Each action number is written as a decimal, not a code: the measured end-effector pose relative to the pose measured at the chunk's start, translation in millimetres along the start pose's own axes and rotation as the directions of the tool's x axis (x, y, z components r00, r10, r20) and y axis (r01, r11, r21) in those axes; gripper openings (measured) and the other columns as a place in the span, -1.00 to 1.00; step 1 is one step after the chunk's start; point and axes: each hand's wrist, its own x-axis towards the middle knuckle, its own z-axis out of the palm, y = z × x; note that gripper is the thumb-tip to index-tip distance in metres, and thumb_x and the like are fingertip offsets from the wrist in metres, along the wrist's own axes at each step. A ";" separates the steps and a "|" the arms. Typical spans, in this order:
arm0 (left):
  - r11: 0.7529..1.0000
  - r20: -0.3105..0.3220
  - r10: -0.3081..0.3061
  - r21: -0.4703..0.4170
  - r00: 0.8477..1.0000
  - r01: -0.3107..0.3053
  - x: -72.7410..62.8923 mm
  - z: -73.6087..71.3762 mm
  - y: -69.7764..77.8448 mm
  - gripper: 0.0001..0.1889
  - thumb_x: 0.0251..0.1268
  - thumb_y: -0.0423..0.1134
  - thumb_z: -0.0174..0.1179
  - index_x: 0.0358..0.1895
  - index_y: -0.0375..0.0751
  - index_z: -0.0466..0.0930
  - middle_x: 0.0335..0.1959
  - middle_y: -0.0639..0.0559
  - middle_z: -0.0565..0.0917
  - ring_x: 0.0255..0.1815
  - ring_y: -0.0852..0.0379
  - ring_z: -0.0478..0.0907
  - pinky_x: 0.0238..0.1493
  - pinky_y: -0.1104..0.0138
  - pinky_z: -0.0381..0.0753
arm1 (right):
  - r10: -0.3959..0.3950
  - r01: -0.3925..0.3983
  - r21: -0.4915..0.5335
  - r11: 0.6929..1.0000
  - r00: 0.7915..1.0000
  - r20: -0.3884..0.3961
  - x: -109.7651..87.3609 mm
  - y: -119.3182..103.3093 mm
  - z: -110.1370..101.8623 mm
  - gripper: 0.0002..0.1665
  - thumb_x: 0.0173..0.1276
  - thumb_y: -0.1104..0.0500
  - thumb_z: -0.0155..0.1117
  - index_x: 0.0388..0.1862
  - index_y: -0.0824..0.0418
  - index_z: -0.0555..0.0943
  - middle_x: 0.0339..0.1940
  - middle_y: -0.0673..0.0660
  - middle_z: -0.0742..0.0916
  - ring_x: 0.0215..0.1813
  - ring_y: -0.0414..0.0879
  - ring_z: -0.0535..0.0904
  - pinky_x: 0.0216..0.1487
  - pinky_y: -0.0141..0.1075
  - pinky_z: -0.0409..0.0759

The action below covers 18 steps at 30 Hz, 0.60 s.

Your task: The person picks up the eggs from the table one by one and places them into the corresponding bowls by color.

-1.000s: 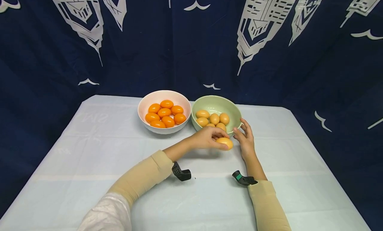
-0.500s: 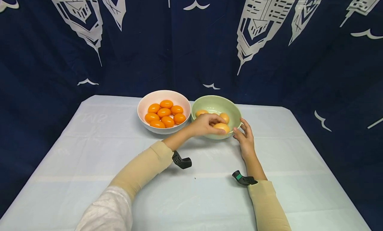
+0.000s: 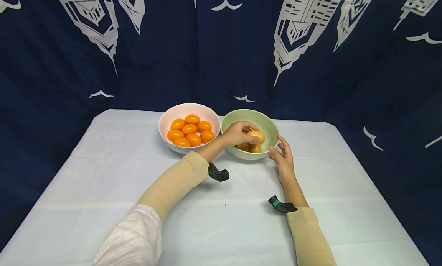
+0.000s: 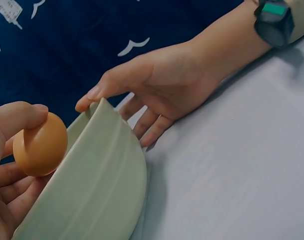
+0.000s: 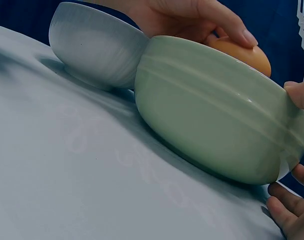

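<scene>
My left hand [image 3: 236, 135] pinches a light brown egg [image 3: 256, 136] between thumb and fingers, inside the rim of a green bowl [image 3: 241, 115]. In the left wrist view the thumb lies on top of the egg [image 4: 40, 145] and the fingers reach beneath it. Below the hand, a few more brown eggs [image 3: 254, 148] show in the bowl; the hand hides the others. My right hand [image 3: 286, 164] holds the bowl's right side, thumb at the rim and fingers along the outer wall, as the right wrist view also shows.
Close against the green bowl's left stands a pink bowl [image 3: 169, 118] with several glossy orange egg-shaped pieces [image 3: 189, 129]. Both bowls stand near the far edge of a table [image 3: 224, 227] with a pale cover. A dark blue printed curtain [image 3: 221, 59] hangs behind.
My left hand has carried the egg from in front of the green bowl up over its rim and into it. The right hand has kept its place on the bowl.
</scene>
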 end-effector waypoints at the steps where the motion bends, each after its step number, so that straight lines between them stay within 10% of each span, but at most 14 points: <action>1: 1.000 -0.006 -0.011 0.002 1.000 0.011 2.4 0.3 -0.4 -0.58 0.14 -0.16 0.41 0.07 -0.21 0.63 -0.05 -0.04 0.69 -0.04 0.12 0.58 -0.04 0.48 0.51 | -0.003 0.003 0.003 1.000 1.000 0.000 -0.1 -0.3 -0.5 -0.29 0.44 0.12 0.20 0.52 0.03 0.21 0.44 0.18 0.33 0.14 -0.12 0.41 -0.02 -0.39 0.49; 18: 0.986 0.037 -0.128 0.113 0.991 0.123 17.8 0.0 -9.5 -0.57 0.16 -0.11 0.40 0.08 -0.19 0.63 -0.06 -0.07 0.68 -0.04 0.10 0.57 -0.12 0.46 0.54 | -0.012 0.012 0.002 1.000 1.000 0.009 -0.1 -0.2 -0.6 -0.29 0.45 0.12 0.18 0.52 0.04 0.19 0.44 0.18 0.32 0.15 -0.11 0.41 0.00 -0.37 0.48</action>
